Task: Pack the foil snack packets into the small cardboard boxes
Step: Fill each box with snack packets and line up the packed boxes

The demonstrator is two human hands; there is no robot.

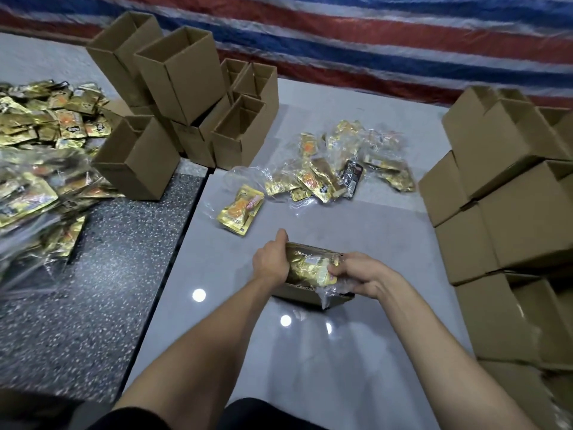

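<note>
Left grip (269,262): box (297,293); right grip (356,273): bundle (310,268) (packets (322,178) beyond).

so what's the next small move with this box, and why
Probably push the packets down into the box with the right grip, tucking in the loose plastic. The packets seem to bulge at the open top, plastic hangs over the near edge, and the left grip holds the box's left end, so it looks steadied.
</note>
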